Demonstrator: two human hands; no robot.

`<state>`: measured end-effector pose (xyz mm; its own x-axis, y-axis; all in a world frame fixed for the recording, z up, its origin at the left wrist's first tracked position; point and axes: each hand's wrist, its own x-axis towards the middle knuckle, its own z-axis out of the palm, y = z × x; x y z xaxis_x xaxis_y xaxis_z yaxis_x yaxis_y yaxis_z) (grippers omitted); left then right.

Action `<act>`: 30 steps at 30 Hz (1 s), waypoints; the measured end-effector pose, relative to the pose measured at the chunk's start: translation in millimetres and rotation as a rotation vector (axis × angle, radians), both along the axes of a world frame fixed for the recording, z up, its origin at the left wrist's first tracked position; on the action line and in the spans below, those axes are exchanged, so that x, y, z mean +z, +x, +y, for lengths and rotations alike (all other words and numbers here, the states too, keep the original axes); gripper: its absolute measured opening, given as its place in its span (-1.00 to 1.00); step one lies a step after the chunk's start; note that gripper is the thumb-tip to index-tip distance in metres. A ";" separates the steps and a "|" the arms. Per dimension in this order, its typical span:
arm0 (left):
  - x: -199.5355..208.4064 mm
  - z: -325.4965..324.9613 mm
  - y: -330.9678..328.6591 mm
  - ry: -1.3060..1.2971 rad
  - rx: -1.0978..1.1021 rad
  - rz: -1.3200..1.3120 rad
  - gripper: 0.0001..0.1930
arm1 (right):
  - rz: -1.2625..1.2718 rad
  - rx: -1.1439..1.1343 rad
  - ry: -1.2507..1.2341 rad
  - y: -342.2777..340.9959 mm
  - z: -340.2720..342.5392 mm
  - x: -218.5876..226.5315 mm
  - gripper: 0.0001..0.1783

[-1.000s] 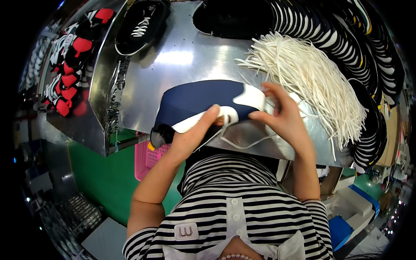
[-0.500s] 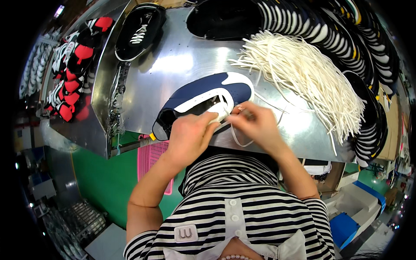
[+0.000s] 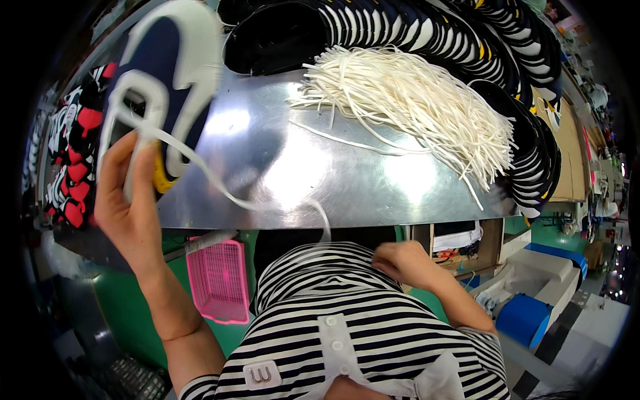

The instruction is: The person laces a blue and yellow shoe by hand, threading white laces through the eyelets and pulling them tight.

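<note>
My left hand [image 3: 130,200] pinches a navy and white shoe upper [image 3: 175,73], raised at the upper left over the metal table. A white shoelace [image 3: 220,185] crosses its eyelet opening, passes by my fingers and trails right to the table's front edge. The upper is smeared by motion. My right hand [image 3: 408,262] is down by my waist, right of the lace's hanging end and apart from it. Its fingers are curled; whatever they might hold is hidden. A bundle of loose white shoelaces [image 3: 413,107] lies farther off on the table.
Rows of nested dark shoe uppers [image 3: 400,30] curve behind and right of the laces. Black and red shoe parts [image 3: 79,157] are at the left. A pink basket [image 3: 219,280] stands below the front edge of the metal table [image 3: 267,153]. A blue and white machine [image 3: 533,293] is lower right.
The upper has gone from the table's middle to the upper left, lifted in my left hand. My right hand has left it and moved down to my waist. My view has shifted a little.
</note>
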<state>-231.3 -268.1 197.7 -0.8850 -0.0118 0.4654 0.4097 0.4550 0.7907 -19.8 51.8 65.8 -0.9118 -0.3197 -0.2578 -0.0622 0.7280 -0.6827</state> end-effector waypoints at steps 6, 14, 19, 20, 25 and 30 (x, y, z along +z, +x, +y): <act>-72.0 59.4 26.9 -0.584 -0.501 0.226 -0.75 | -0.084 -0.637 -0.319 -35.8 -10.6 33.9 -0.79; -55.3 70.2 26.9 -0.601 -0.466 0.349 -0.77 | 0.013 -0.575 -0.738 -139.4 -63.9 31.6 -0.84; -40.1 70.9 24.1 -0.611 -0.423 0.361 -0.78 | 0.045 -0.611 -1.045 -141.3 -78.2 25.9 -0.80; -37.2 73.2 23.1 -0.604 -0.424 0.375 -0.78 | 0.057 -0.617 -1.050 -139.5 -75.7 24.0 -0.79; -15.4 83.4 22.7 -0.500 -0.463 0.452 -0.75 | 0.036 -0.496 -1.053 -139.8 -53.3 23.9 -0.72; 0.8 88.0 24.1 -0.480 -0.479 0.508 -0.74 | 0.029 -0.355 -0.953 -148.2 -44.1 46.7 -0.80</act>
<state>-207.2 -180.1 198.5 -0.4262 0.6118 0.6664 0.8971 0.3809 0.2241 -168.1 7.7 112.5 -0.9958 -0.0906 -0.0134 0.0259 -0.1383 -0.9901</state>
